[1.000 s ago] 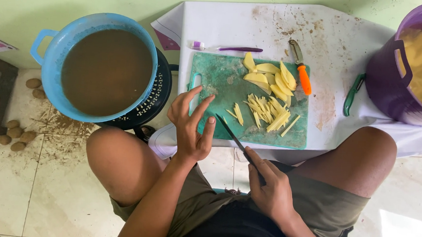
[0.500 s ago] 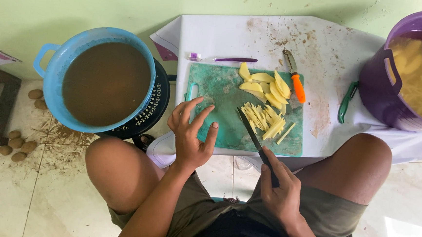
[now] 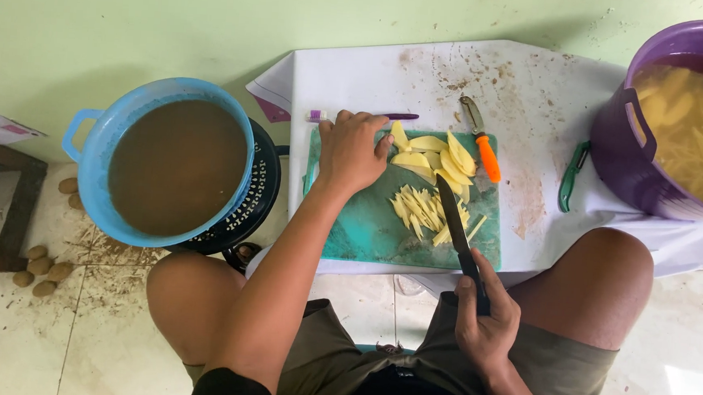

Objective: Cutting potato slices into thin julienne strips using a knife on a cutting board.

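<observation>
My left hand (image 3: pixel 353 150) sits at the far left of the green cutting board (image 3: pixel 366 231), fingers (image 3: pixel 372 125) loosely curled and close together, tips touching the nearest potato slice (image 3: pixel 401 135); not pinching anything yet as far as I can tell. The stack of potato slices (image 3: pixel 439 156) lies just to the right of those fingertips, toward the board's far edge, long axes fanned roughly across the board. My right hand (image 3: pixel 486 320) is well back by my lap, fingers wrapped tight round the knife (image 3: pixel 457 228) handle; the blade runs diagonally up and leftward, tip over the pile of cut potato sticks (image 3: pixel 428 210) mid-board. So the left hand is clearly the nearer one to the uncut slices, and the blade's axis sits between sticks and slices, angled across both. An orange-handled peeler (image 3: pixel 485 141) lies at the board's far right corner, a green peeler (image 3: pixel 571 177) on the white bench (image 3: pixel 359 68) beside the purple bucket (image 3: pixel 638 158) of cut potato. Blue basin (image 3: pixel 97 174) of brown water sits off to my left, whole potatoes (image 3: pixel 38 264) on the floor.
</observation>
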